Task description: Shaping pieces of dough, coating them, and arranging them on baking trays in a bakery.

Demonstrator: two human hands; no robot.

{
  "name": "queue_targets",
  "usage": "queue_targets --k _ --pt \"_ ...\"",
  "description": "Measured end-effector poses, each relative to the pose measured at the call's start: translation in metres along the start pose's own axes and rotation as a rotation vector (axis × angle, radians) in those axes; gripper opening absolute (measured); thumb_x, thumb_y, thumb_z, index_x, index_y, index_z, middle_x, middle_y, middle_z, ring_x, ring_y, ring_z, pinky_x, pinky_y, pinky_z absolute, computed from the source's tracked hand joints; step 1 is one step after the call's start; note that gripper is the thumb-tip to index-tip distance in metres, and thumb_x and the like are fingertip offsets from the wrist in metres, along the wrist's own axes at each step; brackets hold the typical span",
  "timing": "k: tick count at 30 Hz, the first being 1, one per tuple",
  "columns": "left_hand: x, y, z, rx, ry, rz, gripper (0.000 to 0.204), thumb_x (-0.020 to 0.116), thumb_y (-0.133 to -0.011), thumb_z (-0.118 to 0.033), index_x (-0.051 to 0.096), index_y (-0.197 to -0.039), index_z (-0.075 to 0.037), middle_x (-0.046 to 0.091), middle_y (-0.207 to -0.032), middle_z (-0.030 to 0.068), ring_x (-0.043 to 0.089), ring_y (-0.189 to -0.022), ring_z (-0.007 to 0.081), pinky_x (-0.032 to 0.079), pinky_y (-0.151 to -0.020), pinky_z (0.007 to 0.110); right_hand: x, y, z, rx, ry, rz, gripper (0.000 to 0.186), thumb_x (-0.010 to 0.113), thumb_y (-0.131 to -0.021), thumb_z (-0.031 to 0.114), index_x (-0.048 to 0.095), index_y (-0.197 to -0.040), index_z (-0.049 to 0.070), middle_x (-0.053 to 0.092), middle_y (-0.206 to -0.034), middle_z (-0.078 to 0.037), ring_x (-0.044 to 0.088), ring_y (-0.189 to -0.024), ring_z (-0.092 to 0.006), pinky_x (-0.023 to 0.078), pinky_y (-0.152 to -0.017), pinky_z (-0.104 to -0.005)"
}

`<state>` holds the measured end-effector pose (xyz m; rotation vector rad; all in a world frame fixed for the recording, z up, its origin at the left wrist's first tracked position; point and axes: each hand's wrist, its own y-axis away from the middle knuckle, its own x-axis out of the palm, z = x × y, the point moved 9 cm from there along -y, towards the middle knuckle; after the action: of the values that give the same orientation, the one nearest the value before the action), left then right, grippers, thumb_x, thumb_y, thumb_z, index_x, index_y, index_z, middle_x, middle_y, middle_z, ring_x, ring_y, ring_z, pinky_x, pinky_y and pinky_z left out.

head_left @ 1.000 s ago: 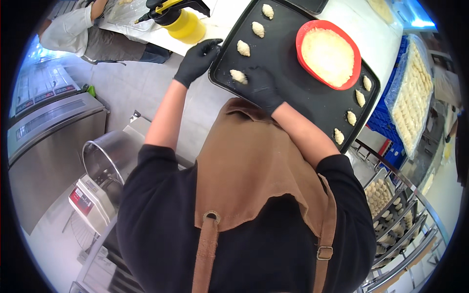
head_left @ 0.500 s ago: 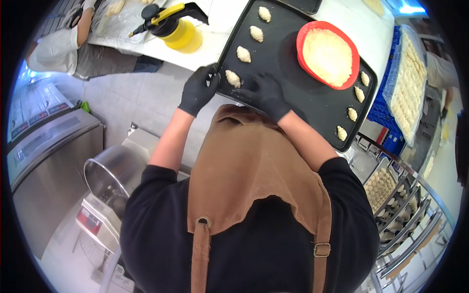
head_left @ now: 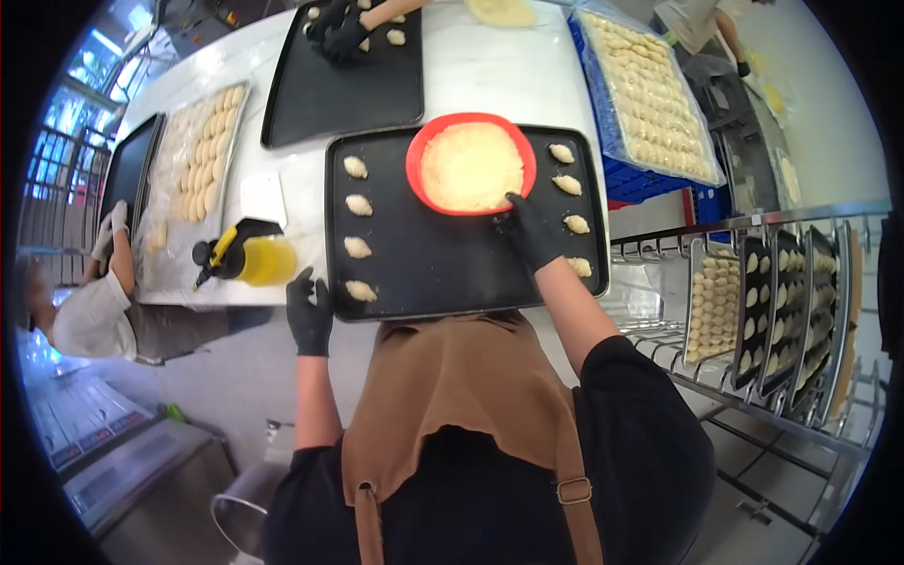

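A large black baking tray [head_left: 428, 273] lies on the white worktop in front of me. Small shaped dough pieces form a column at its left [head_left: 358, 247] and another at its right [head_left: 567, 185]. On the tray's far part rests a red bowl [head_left: 411, 179] filled with pale yellow crumbly topping [head_left: 476, 165]. My black-gloved right hand [head_left: 532, 235] has its fingertips at the bowl's near right rim, pinching it. Beside the tray's near left corner, my black-gloved left hand [head_left: 309, 315] is empty, its fingers apart.
A yellow spray bottle [head_left: 268, 261] stands left of the tray. Beyond, another person's gloved hand [head_left: 341, 36] works over a second black tray [head_left: 348, 104]. Dough-covered trays sit on blue crates [head_left: 640, 181] at right, near a metal rack [head_left: 692, 381]. Another worker [head_left: 94, 315] is at left.
My view has turned, showing more of the worktop. My right hand has left the tray's near left area and reached the bowl's rim. My left hand has stayed near the tray's left corner.
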<state>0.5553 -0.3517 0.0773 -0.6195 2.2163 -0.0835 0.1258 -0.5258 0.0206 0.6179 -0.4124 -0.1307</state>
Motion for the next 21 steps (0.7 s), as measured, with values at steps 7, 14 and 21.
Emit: queue_targets --k 7,14,21 --pt "0.006 0.005 0.023 -0.149 -0.211 0.089 0.027 0.061 -0.095 -0.018 0.068 -0.113 0.001 0.070 -0.098 0.0194 0.067 -0.085 0.0299 0.053 -0.076 0.036 -0.023 -0.011 0.011 -0.294 0.208 -0.026 0.033 0.057 -0.089 0.015 0.066 -0.110 -0.009 0.070 -0.090 -0.017 0.063 -0.071 -0.0205 0.051 -0.063 -0.0275" --pt "0.032 -0.015 0.033 -0.128 -0.076 0.186 0.033 0.052 -0.099 -0.027 0.066 -0.103 0.003 0.068 -0.090 0.0218 0.064 -0.080 0.0360 0.051 -0.075 0.040 -0.040 0.055 0.038 -0.166 0.188 0.057 0.038 0.058 -0.088 0.012 0.062 -0.121 -0.006 0.069 -0.102 -0.014 0.063 -0.082 -0.0193 0.051 -0.072 -0.0261" --pt "0.076 -0.024 0.044 -0.235 0.576 0.507 0.041 0.047 -0.099 -0.033 0.063 -0.094 0.004 0.067 -0.086 0.0238 0.063 -0.077 0.0388 0.050 -0.075 0.043 -0.126 0.101 0.071 -0.225 0.040 0.022 0.047 0.057 -0.084 0.012 0.058 -0.129 -0.002 0.068 -0.104 -0.014 0.062 -0.070 -0.0200 0.051 -0.059 -0.0263"
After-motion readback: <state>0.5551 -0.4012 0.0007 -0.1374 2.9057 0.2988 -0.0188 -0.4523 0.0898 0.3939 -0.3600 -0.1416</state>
